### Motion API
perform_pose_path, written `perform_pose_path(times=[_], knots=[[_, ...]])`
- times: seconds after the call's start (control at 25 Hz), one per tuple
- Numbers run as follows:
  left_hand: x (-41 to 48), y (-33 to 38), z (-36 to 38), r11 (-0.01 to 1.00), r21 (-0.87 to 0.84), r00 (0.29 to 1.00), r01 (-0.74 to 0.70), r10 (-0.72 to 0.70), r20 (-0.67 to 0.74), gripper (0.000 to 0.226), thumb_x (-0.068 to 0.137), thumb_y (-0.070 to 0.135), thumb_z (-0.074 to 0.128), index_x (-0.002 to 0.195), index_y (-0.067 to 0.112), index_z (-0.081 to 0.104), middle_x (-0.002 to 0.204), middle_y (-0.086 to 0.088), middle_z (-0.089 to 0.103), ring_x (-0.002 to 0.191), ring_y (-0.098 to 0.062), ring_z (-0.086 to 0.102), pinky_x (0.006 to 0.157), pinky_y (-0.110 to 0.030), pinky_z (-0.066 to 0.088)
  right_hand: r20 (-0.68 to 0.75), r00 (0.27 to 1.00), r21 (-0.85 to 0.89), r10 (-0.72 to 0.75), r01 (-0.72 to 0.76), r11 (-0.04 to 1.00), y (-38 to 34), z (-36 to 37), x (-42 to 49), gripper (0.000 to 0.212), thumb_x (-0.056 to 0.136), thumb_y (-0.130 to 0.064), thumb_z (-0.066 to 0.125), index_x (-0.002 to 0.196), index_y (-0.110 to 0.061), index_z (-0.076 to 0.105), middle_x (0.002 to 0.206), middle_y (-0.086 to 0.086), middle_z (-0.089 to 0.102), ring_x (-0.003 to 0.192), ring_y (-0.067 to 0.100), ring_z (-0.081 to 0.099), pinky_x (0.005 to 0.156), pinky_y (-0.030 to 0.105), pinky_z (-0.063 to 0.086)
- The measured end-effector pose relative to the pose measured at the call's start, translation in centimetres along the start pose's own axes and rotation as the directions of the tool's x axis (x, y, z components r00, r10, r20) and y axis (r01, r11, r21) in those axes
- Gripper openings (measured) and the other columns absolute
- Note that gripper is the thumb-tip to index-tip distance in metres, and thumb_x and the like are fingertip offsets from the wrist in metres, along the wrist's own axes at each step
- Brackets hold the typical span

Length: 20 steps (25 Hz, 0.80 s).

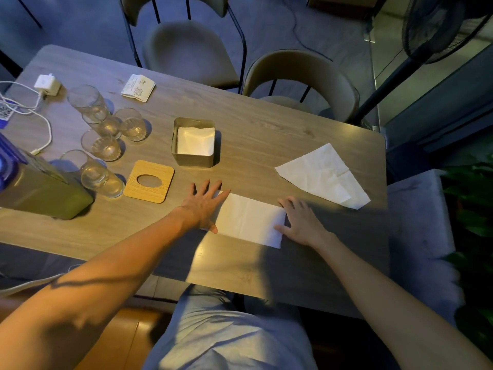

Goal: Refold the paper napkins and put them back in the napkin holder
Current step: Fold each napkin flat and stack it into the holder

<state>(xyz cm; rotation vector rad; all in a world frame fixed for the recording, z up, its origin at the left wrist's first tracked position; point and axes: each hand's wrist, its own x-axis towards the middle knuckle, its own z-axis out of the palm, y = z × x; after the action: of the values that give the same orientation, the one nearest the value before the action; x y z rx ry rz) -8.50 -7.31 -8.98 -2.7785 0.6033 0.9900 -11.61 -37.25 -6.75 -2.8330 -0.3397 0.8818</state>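
two hands [204, 205] [302, 222] flatten one napkin [249, 220]; second napkin [324, 176] apart; five glasses [102, 144]

Head view, downward (seemingly close)

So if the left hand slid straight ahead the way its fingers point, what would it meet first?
Probably the napkin holder. The left hand lies flat on the folded napkin, fingers aimed up-table and slightly right, with only bare table between.
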Motion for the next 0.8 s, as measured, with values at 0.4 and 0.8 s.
perform_pose_path(times=[0.4, 0.8], knots=[[-1.0, 2.2, 0.2, 0.975, 0.15, 0.983, -0.165, 0.175, -0.052, 0.103, 0.087, 0.041, 0.071, 0.158, 0.032, -0.003, 0.165, -0.018, -0.011, 0.151, -0.04, -0.012, 0.122, -0.058, 0.003, 0.037, 0.972, 0.292, 0.232, -0.233, 0.928, -2.3, 0.4, 2.1, 0.022, 0.09, -0.03, 0.065, 0.083, -0.014, 0.051, 0.084, 0.002, 0.052, 0.083, 0.019, 0.051, 0.071, 0.033, 0.046], [-1.5, 3.4, 0.1, 0.982, 0.107, 0.988, -0.155, 0.152, 0.042, 0.101, 0.091, 0.039, 0.067, 0.158, 0.03, -0.008, 0.164, -0.02, -0.017, 0.149, -0.046, -0.014, 0.119, -0.065, 0.004, -0.109, 0.969, 0.798, 0.223, -0.048, 0.601, -4.7, -1.8, 2.1, 0.024, 0.093, -0.019, 0.066, 0.117, -0.018, 0.064, 0.113, -0.003, 0.063, 0.108, 0.018, 0.058, 0.081, 0.025, 0.046]])
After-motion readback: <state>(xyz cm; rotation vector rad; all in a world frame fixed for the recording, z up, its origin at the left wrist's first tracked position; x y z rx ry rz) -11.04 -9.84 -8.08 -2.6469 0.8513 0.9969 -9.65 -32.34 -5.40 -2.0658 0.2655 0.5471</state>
